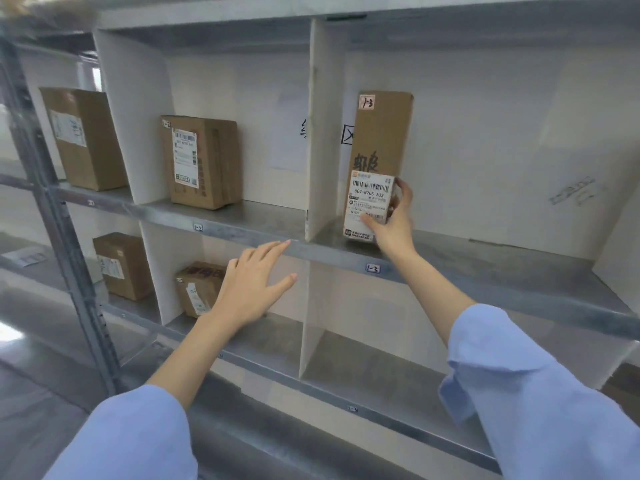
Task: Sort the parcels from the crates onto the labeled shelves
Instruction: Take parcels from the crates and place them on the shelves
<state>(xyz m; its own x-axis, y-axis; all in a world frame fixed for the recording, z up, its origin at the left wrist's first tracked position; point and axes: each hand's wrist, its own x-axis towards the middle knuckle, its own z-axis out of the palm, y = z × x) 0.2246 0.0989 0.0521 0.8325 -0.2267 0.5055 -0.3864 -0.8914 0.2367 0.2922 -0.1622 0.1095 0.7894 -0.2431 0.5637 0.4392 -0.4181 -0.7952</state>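
Note:
A tall brown cardboard parcel [381, 133] marked 1-3 stands upright on the metal shelf [485, 268], in the bay whose edge tag reads 1-3 [372, 268]. My right hand [393, 223] grips its lower right corner, thumb on the white shipping label [369, 202] and fingers behind the box. My left hand [252, 282] hovers with fingers straight, holding nothing, its fingertips near the shelf edge below the white divider [320, 133].
One brown parcel [202, 161] stands in bay 1-2, another [83, 136] in the bay further left. Two smaller parcels [121, 265] [197, 285] sit on the shelf below. A grey upright post [52, 202] runs down the left side.

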